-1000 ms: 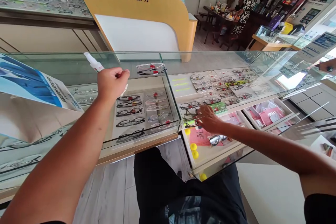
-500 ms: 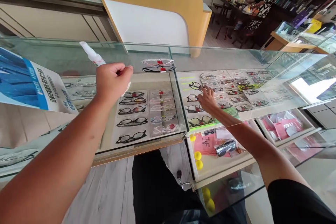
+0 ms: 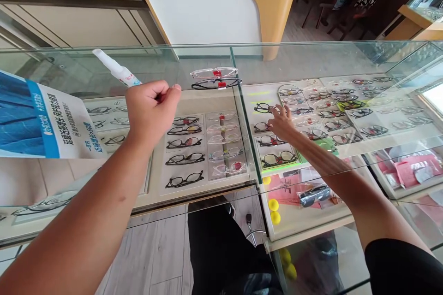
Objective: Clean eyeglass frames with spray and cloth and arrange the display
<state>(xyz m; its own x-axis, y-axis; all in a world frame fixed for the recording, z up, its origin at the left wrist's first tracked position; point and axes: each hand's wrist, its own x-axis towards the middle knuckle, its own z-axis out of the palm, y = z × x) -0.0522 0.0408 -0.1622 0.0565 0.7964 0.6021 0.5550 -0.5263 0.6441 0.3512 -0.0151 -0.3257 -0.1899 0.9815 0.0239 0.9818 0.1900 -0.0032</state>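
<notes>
My left hand is closed around a white bottle with a long pointed nozzle, above the glass counter. The nozzle tilts up to the left, and the lower part of the bottle is hidden in the fist. My right hand is inside the right part of the case, its fingertips closed on the side of dark-framed eyeglasses at the back of a row. Below these are more dark eyeglasses on the white tray. A clear pair and a black pair lie on the glass top.
Several eyeglasses fill the left tray. A vertical glass divider separates the two sections. A blue and white printed sign stands at left. Below, an open drawer holds yellow round things and a wrapped dark item.
My view has tipped downward and closer, so the people at the back are mostly out of view. Both hands keep nearly the same places, the right one still at the dark eyeglasses.
</notes>
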